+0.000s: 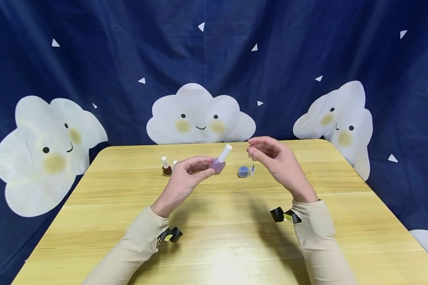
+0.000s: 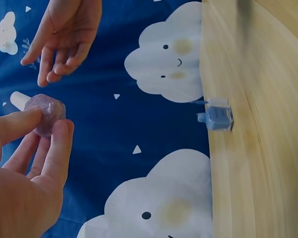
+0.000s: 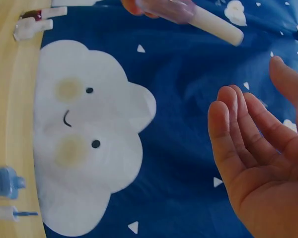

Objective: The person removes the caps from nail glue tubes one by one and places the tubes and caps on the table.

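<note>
Between thumb and fingers, my left hand (image 1: 187,174) pinches a purple nail polish bottle (image 1: 217,165) above the table, its white cap (image 1: 225,152) tilted up to the right. My right hand (image 1: 279,162) hovers to the right of that cap, apart from it, with relaxed fingers and nothing in them. In the right wrist view the palm of this hand (image 3: 268,163) faces the bottle (image 3: 174,9). Beyond the hands, an uncapped blue nail polish bottle (image 1: 243,171) stands on the table. Beside it is its white cap (image 1: 252,171), brush pointing up.
A dark red nail polish bottle (image 1: 167,168) with a white cap stands at the back left. Next to it, a clear or pale bottle (image 3: 25,29) is partly hidden by my left hand in the head view. Behind the wooden table (image 1: 214,221) hangs a blue cloud-patterned curtain (image 1: 214,51).
</note>
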A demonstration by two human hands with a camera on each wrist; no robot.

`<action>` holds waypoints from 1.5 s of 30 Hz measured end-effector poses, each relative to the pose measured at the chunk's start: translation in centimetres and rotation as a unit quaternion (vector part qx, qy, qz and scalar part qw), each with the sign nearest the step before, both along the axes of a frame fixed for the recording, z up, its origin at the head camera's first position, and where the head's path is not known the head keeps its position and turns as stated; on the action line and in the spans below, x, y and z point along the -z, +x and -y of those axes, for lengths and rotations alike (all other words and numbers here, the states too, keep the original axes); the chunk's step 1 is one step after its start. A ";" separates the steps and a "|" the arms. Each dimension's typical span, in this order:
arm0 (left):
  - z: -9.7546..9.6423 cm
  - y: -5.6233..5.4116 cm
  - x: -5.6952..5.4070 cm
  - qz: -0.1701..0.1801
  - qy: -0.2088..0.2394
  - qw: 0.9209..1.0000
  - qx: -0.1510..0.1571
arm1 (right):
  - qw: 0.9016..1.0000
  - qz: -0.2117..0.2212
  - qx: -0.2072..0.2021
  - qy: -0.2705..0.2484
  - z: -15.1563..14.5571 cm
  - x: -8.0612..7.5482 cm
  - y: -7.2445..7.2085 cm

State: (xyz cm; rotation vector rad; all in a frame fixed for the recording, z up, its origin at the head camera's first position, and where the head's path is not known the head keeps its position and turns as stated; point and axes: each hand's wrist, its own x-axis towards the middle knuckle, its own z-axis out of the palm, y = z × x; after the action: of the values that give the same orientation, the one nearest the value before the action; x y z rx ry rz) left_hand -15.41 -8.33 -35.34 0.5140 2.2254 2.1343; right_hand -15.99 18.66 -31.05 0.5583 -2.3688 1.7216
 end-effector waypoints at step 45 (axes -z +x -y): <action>-0.4 1.0 0.6 -0.043 -0.022 0.999 0.023 | 0.996 -0.012 -0.031 0.082 2.8 0.7 0.9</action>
State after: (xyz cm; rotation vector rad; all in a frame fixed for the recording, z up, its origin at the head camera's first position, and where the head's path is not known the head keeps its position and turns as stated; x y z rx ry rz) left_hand -14.43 -7.93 -35.91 0.6601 2.2760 2.0737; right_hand -15.14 15.89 -31.77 0.6805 -2.5176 1.5433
